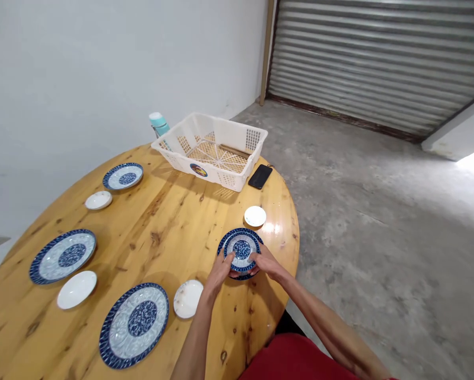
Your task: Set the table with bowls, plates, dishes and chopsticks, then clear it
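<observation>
A small blue-patterned bowl [242, 249] rests on a blue-and-white plate [223, 244] near the right edge of the round wooden table [161, 221]. My left hand [221, 271] grips the bowl's near-left rim. My right hand [267, 261] holds its near-right rim. A small white saucer [255, 216] lies just beyond the plate, and another white saucer [187, 298] sits to the left of my left wrist.
Three more blue-and-white plates [134, 323] [63, 256] [123, 176] sit around the table, two with white saucers [77, 289] [98, 200] beside them. A white plastic basket [211, 149], a teal bottle [158, 124] and a black phone [260, 176] are at the far side. A concrete floor lies to the right.
</observation>
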Available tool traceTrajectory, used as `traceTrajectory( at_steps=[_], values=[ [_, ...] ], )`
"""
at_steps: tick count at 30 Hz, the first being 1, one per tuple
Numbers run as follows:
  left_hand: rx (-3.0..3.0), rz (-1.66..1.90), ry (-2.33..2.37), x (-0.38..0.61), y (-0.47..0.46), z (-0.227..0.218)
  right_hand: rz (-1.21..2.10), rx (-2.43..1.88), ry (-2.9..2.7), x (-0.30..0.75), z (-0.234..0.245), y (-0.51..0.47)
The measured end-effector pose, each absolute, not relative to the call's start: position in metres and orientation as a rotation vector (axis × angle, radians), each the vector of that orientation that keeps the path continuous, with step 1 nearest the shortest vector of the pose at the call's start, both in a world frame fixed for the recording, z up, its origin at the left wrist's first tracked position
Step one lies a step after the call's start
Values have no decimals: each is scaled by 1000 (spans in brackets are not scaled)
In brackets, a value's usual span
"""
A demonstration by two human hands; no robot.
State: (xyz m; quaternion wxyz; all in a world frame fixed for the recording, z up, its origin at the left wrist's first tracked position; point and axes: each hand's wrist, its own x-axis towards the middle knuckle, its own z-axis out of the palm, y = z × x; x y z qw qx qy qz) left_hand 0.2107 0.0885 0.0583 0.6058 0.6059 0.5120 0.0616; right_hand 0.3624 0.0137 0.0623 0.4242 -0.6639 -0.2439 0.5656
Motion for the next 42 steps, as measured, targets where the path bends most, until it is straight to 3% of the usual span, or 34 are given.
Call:
traceTrajectory(
  at_steps=[6,10,19,29,36,42],
  values=[
    [1532,397,1051,194,68,91,1128,-1675,-758,353,85,-17],
    [1571,378,1055,179,38,91,952,-1753,-864,342,90,-52],
    [1514,260,1051,186,-30,69,1020,-1813,-746,339,79,-125],
    [1608,143,972,358,-82,73,882,-1900,-622,504,69,-196],
    [1607,48,812,504,-127,94,808,-1993,-623,643,96,-262],
    [1634,71,707,565,-126,108,756,-2009,-567,694,110,-267]
  ],
)
